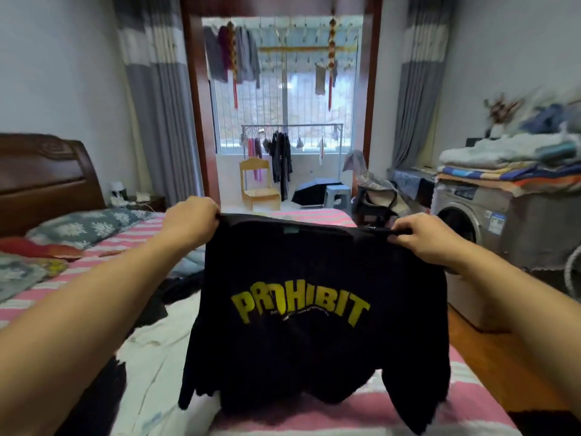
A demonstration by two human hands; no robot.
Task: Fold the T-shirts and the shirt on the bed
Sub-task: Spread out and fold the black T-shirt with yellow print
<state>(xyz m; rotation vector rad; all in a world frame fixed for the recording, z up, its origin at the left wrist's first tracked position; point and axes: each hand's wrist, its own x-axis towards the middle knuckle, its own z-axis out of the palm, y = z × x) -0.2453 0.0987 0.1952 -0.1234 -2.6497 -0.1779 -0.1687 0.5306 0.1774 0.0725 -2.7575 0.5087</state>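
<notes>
A black T-shirt (314, 347) with yellow "PROHIBIT" lettering hangs in the air above the bed (317, 216), its print facing me. My left hand (191, 220) pinches one shoulder and my right hand (427, 236) pinches the other, holding the top edge stretched out. The hem and sleeves dangle down to the pink striped sheet. Under my left arm a white garment (151, 350) lies crumpled on the bed, with more dark clothing (160, 306) beside it.
A dark wooden headboard (44, 174) and a flowered pillow (88, 225) are at the left. A washing machine (471, 228) piled with folded laundry stands at the right, by the wooden floor. Beyond the bed a doorway opens to a balcony with a drying rack and a small chair.
</notes>
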